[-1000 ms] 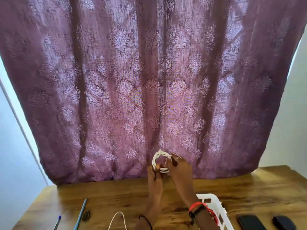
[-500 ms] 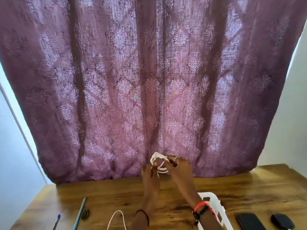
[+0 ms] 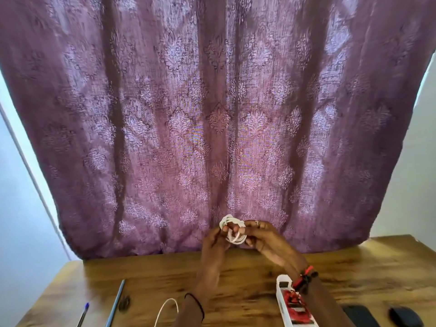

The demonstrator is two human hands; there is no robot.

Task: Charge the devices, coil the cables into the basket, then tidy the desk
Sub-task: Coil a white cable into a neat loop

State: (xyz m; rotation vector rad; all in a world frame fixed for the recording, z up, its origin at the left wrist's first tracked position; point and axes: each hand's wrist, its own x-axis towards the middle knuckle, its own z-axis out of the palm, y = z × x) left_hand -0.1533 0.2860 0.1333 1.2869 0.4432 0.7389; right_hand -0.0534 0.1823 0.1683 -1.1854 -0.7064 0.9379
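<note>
Both hands are raised above the far part of the wooden surface [image 3: 354, 267], in front of a purple patterned curtain [image 3: 212, 114], and between them they hold a white cable [image 3: 232, 232] wound into a small bundle of loops. The left hand [image 3: 213, 241] has its fingers curled around the left side of the bundle, with fingertips poking through the loops. The right hand [image 3: 264, 241] pinches the right side, fingers bent onto the strands. Both hands are closed on the cable, which is held clear of the surface.

The white basket [image 3: 282, 300] stands nearer the camera, just under the right wrist, which wears a red and black band [image 3: 305, 274]. Something red shows in the basket, too blurred to identify. A second white cable loop [image 3: 166, 310] lies at the near edge beside the left forearm. Further left lie a long blue-grey stick [image 3: 115, 303] and a blue pen [image 3: 83, 315], with a small dark object [image 3: 124, 303] between stick and loop. At the lower right lie a dark phone [image 3: 358, 317] and a dark rounded device [image 3: 405, 316] — close together but apart.
</note>
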